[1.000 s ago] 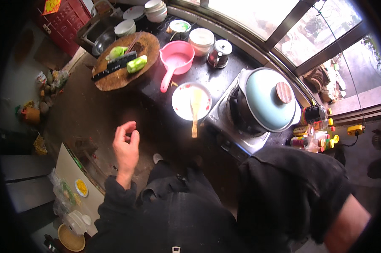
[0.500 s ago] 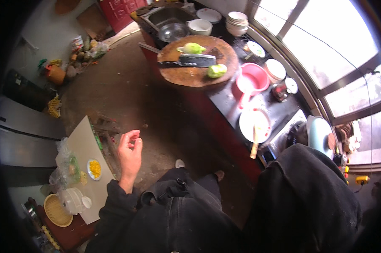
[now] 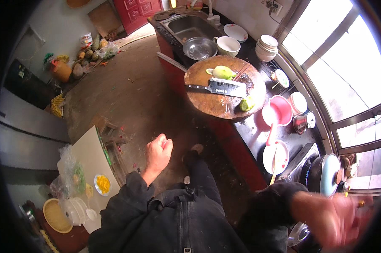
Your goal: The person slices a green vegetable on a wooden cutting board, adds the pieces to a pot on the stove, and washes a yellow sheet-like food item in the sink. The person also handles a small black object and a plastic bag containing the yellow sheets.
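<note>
My left hand (image 3: 159, 155) is held over the floor in front of my body, its fingers curled into a loose fist with nothing seen in them. My right hand (image 3: 329, 217) reaches out at the lower right, past the stove, and is smeared by motion, so its fingers cannot be made out. Closest to it is a pot with a pale blue lid (image 3: 329, 179) on the stove. A shiny metal lid or pan (image 3: 299, 234), partly hidden, shows under the right wrist. Left of the pot, a white plate (image 3: 270, 159) carries a utensil with a yellowish handle (image 3: 274, 172).
A cleaver (image 3: 227, 87) and pale green vegetable pieces (image 3: 223, 72) lie on a round chopping board (image 3: 203, 103). Beside it are a pink dipper (image 3: 279, 110), bowls (image 3: 266, 48) and a sink (image 3: 190, 27). At left, a table (image 3: 87, 145) holds a plate of yellow food (image 3: 102, 184).
My right hand has come into view at the lower right, where before only its dark sleeve showed. My left hand has moved right and its fingers have curled in. The view has shifted.
</note>
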Motion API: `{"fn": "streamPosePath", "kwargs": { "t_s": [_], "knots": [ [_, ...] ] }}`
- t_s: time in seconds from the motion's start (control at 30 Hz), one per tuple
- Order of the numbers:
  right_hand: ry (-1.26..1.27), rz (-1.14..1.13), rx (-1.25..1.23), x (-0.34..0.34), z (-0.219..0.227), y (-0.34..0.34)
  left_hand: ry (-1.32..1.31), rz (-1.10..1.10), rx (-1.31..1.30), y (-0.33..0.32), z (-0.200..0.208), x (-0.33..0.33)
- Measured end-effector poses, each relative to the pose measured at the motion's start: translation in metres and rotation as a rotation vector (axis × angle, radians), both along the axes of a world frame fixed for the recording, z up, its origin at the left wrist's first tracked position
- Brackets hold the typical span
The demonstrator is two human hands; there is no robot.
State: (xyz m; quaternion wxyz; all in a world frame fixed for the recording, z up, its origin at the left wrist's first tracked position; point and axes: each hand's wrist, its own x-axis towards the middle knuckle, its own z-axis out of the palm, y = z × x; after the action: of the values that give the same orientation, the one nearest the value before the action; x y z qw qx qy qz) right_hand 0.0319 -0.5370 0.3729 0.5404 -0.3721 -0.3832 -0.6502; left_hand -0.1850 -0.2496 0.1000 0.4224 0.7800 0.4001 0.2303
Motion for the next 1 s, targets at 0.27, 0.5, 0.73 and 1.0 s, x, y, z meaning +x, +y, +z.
{"fn": "streamPosePath", "kwargs": {
  "t_s": [0.27, 0.5, 0.73, 1.0],
  "knots": [
    [1.538, 0.294, -0.535, 0.126, -0.257, 0.134, 0.099, -0.432, 0.203, 0.091, -0.008, 0.141],
    [1.455, -0.027, -1.037, 0.222, -0.332, 0.197, 0.169, -0.794, 0.689, 0.153, -0.063, 0.25],
    [1.728, -0.34, -1.47, 0.289, -0.348, 0.289, 0.234, -0.917, 0.435, 0.161, -0.061, 0.263],
    [1.732, -0.476, -1.451, 0.315, -0.352, 0.287, 0.55, -0.877, 0.094, 0.195, -0.023, 0.226]
  ]
}}
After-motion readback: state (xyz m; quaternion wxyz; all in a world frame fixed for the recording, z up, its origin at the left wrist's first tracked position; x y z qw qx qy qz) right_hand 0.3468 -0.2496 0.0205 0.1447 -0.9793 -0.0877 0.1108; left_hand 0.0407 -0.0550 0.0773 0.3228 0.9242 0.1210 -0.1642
